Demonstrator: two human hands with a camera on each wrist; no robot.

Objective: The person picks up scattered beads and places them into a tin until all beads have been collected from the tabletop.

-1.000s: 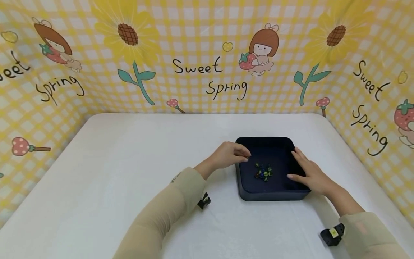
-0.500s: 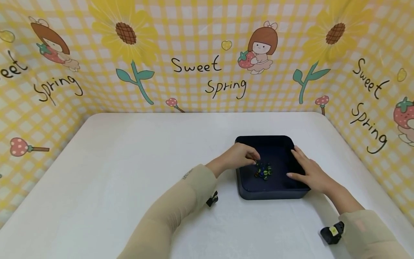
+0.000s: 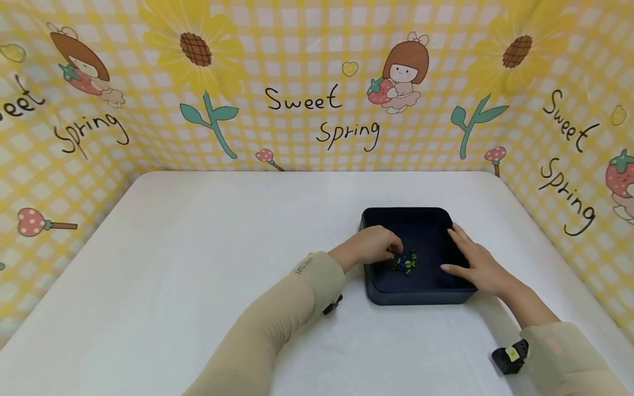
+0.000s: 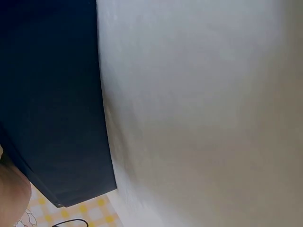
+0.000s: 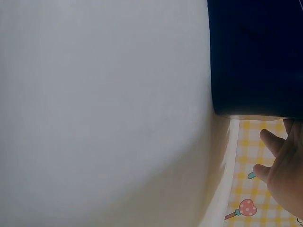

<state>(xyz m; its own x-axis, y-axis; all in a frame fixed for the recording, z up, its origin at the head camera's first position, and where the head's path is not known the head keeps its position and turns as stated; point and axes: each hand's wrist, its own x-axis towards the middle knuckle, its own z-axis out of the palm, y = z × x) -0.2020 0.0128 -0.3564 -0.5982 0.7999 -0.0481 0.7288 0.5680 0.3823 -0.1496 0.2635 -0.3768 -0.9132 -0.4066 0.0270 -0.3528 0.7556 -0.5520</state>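
Observation:
A dark navy square tray (image 3: 421,297) with raised walls sits on the white table. Inside, a small cluster of glass marbles (image 3: 408,264), green, yellow and blue, lies left of centre. My left hand (image 3: 372,245) reaches over the tray's left wall with its fingers bent down at the cluster's left edge. Its fingertips are partly hidden, so whether they pinch a marble is unclear. On the right wall rests my right hand (image 3: 477,269), fingers extended and thumb over the inside. Both wrist views show the tray's outer side, with part of the right hand (image 5: 286,170) beside it.
The white table (image 3: 198,258) spreads out left of the tray. A yellow checked cloth (image 3: 297,55) printed with flowers and lettering stands around the back and sides. Black wrist cameras hang at the left cuff (image 3: 317,278) and right cuff (image 3: 559,352).
My left hand has moved right and down, from the tray's left rim to the marbles, and now covers the cluster's left edge. The right hand stays on the right wall.

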